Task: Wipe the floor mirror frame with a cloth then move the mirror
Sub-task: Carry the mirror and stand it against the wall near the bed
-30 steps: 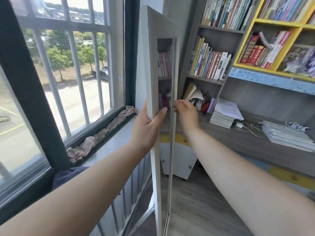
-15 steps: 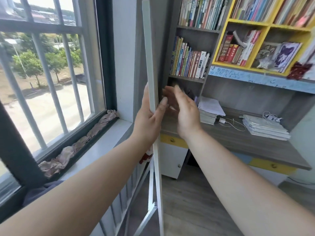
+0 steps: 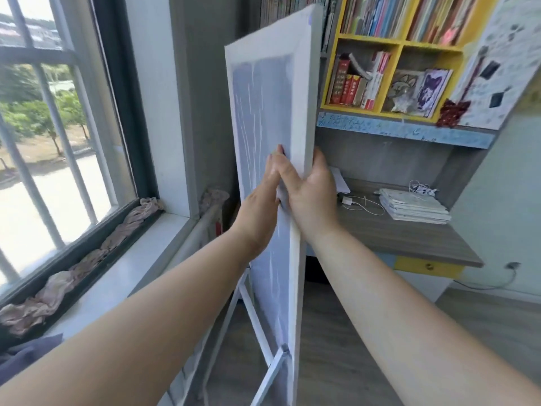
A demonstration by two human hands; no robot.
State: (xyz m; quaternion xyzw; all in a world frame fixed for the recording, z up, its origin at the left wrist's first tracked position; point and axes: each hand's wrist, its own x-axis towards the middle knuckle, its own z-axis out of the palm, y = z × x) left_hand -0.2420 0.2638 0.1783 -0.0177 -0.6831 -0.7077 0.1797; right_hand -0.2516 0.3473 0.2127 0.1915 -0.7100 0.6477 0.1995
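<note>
- Compared with half a second earlier, when only its thin edge faced the camera, the floor mirror [image 3: 263,142] has been swung round so that its pale bluish back panel is now seen, with the white frame [image 3: 308,92] along its top and right side.
- The mirror is held upright between the window [image 3: 58,142] on the left and the bookshelf [image 3: 395,68] on the right, in front of the grey wall corner.
- The left hand [image 3: 259,212] is laid flat against the back panel, fingers pointing up, not curled round anything.
- The right hand [image 3: 311,194] is clasped round the frame's right edge, thumb on the near side and fingers on the back panel, just beside the left hand.
- A white folding stand [image 3: 248,312] is seen behind the lower part of the mirror, angled down toward the wooden floor [image 3: 351,347].
- A crumpled pinkish cloth [image 3: 87,265] is laid along the window track, well apart from both hands.
- A stack of papers [image 3: 412,205] and a white cable [image 3: 363,205] lie on the worktop [image 3: 409,238] to the right.
</note>
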